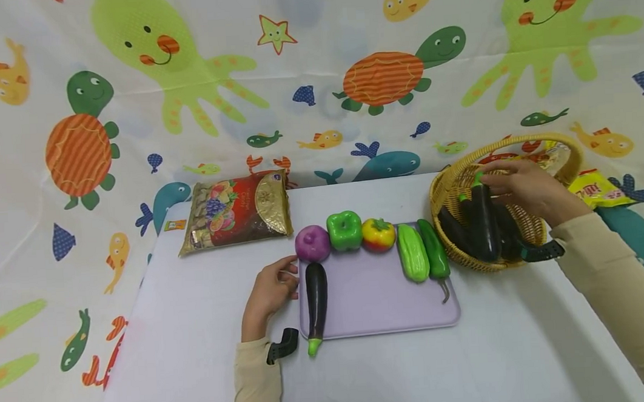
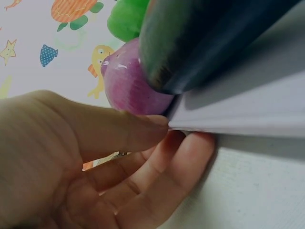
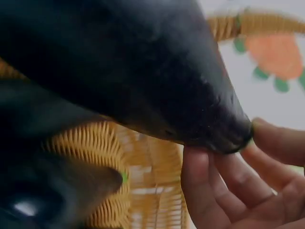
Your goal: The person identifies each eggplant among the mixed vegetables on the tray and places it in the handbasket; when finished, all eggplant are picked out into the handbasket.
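In the head view, my right hand pinches a dark eggplant near its green stem, over the wicker basket. The right wrist view has this eggplant close up, thumb and fingers about its narrow end; more eggplants lie in the basket. My left hand grips the left edge of the lilac tray, its thumb and fingers meeting at the rim. On the tray are another eggplant, a purple onion, a green bell pepper, a red-yellow pepper, a light-green cucumber-like vegetable and a long green chili.
A red and gold candy bag lies at the back left of the white table, beside a small orange packet. Behind the basket's right side sits a yellow packet. A curtain with sea animals hangs along the back.
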The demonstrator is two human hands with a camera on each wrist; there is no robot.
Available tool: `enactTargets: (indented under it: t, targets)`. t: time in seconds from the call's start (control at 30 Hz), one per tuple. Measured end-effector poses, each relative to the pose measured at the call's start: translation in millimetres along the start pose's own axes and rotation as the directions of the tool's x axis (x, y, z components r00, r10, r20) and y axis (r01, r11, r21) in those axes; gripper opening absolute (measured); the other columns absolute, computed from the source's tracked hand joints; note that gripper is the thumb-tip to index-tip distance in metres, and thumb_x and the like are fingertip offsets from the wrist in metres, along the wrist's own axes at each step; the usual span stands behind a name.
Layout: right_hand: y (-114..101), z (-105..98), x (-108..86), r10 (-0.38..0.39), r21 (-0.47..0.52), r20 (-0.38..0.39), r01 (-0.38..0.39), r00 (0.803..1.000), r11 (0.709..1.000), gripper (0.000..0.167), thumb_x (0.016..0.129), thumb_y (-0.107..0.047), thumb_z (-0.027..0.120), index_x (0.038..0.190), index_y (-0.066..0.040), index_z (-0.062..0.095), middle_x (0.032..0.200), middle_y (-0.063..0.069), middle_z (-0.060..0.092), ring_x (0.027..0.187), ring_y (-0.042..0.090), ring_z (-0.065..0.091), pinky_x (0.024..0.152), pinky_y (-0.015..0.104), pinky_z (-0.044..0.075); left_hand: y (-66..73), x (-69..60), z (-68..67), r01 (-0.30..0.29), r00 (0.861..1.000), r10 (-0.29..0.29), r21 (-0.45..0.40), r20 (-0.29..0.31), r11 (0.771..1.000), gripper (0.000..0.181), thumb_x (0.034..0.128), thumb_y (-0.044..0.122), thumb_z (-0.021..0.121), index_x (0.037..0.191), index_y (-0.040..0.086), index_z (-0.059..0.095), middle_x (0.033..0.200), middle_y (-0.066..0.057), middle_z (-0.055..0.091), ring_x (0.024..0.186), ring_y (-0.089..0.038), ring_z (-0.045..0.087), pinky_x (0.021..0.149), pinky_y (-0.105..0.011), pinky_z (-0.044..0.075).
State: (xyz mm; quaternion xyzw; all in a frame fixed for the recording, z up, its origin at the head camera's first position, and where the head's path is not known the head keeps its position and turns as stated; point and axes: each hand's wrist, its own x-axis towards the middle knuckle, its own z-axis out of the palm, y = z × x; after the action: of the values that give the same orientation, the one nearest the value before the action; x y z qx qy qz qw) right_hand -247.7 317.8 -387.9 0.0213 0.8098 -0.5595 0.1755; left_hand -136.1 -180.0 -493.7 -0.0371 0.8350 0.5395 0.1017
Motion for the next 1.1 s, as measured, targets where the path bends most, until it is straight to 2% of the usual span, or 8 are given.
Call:
enactTargets:
  t: [0.1, 0.27, 0.33, 0.4, 0.5, 0.6, 0.8, 1.1]
  targets:
    - [-2, -4, 19.2, 0.026, -0.049, 0.061, -0.023, 0.998, 0.999, 0.013, 0.103, -0.031, 0.06, 0.114, -0.032, 0.067, 0.107, -0.012, 0.061, 0.094, 0.006, 0.065, 0.085, 0.03, 0.06, 0.4, -0.3, -1.2, 0.002, 1.0, -0.002, 0.003, -0.006, 1.0, 0.056, 0.0853, -0.019, 0.056, 0.14, -0.005, 0.057, 0.109, -0.02, 0.063, 0.067, -0.018, 0.066, 0.058, -0.031, 0.064]
    - [0, -8, 45.3, 0.06, -0.09, 0.16, -0.046, 0.985, 0.995, 0.043, 0.105, -0.027, 0.057, 0.139, -0.001, 0.053, 0.105, -0.008, 0.065, 0.093, 0.009, 0.067, 0.084, 0.034, 0.061, 0.6, 0.0, -0.8, 0.002, 1.0, -0.002, -0.008, -0.006, 1.0, 0.056, 0.0848, -0.019, 0.056, 0.139, -0.006, 0.058, 0.109, -0.02, 0.063, 0.07, -0.018, 0.066, 0.058, -0.031, 0.064]
    - [2, -8, 53.1, 0.077, -0.091, 0.194, -0.06, 0.978, 0.994, 0.043, 0.105, -0.025, 0.057, 0.138, 0.003, 0.052, 0.103, -0.007, 0.066, 0.092, 0.011, 0.067, 0.082, 0.034, 0.061, 0.9, 0.2, -0.5, 0.0, 1.0, 0.0, -0.008, -0.007, 1.0, 0.056, 0.0846, -0.019, 0.056, 0.139, -0.005, 0.058, 0.108, -0.02, 0.063, 0.071, -0.018, 0.066, 0.058, -0.031, 0.064]
    - [3, -8, 59.4, 0.097, -0.078, 0.223, -0.081, 0.97, 0.994, 0.034, 0.105, -0.022, 0.058, 0.131, 0.0, 0.059, 0.1, -0.006, 0.067, 0.091, 0.014, 0.068, 0.082, 0.034, 0.061, 1.2, 0.5, -0.4, -0.007, 1.0, 0.007, -0.005, -0.01, 1.0, 0.055, 0.0843, -0.019, 0.057, 0.138, -0.006, 0.058, 0.107, -0.02, 0.063, 0.071, -0.018, 0.066, 0.058, -0.031, 0.064]
    - [6, -7, 67.1, 0.125, -0.068, 0.258, -0.111, 0.958, 0.992, 0.015, 0.104, -0.019, 0.059, 0.112, -0.014, 0.07, 0.099, -0.005, 0.067, 0.09, 0.015, 0.068, 0.081, 0.034, 0.061, 1.3, 1.0, 0.0, -0.002, 1.0, 0.002, -0.007, -0.011, 1.0, 0.056, 0.0838, -0.019, 0.057, 0.138, -0.005, 0.059, 0.106, -0.018, 0.063, 0.07, -0.018, 0.066, 0.058, -0.031, 0.064]
    - [9, -7, 73.5, 0.149, -0.076, 0.283, -0.133, 0.948, 0.988, 0.015, 0.104, -0.019, 0.058, 0.102, -0.023, 0.072, 0.099, -0.006, 0.067, 0.091, 0.015, 0.066, 0.081, 0.033, 0.06, 1.3, 1.4, 0.2, 0.0, 1.0, 0.0, -0.008, -0.011, 1.0, 0.057, 0.0834, -0.019, 0.057, 0.138, -0.004, 0.059, 0.106, -0.018, 0.064, 0.071, -0.018, 0.066, 0.058, -0.032, 0.064]
    - [14, -4, 85.7, 0.193, -0.115, 0.311, -0.165, 0.93, 0.98, 0.014, 0.104, -0.019, 0.059, 0.101, -0.023, 0.072, 0.099, -0.005, 0.066, 0.09, 0.017, 0.063, 0.082, 0.034, 0.06, -0.3, 1.1, -0.4, 0.01, 1.0, -0.01, -0.023, -0.021, 1.0, 0.057, 0.0833, -0.02, 0.057, 0.138, -0.004, 0.059, 0.106, -0.018, 0.064, 0.073, -0.018, 0.065, 0.058, -0.032, 0.064]
    - [22, -2, 97.6, 0.173, -0.109, 0.38, -0.141, 0.909, 0.984, 0.018, 0.104, -0.015, 0.056, 0.109, -0.028, 0.068, 0.108, -0.011, 0.064, 0.1, 0.007, 0.06, 0.086, 0.032, 0.058, 0.2, -0.3, 0.4, 0.015, 1.0, -0.016, -0.035, -0.017, 0.999, 0.058, 0.0831, -0.02, 0.055, 0.138, -0.004, 0.059, 0.107, -0.017, 0.064, 0.075, -0.018, 0.065, 0.058, -0.033, 0.064]
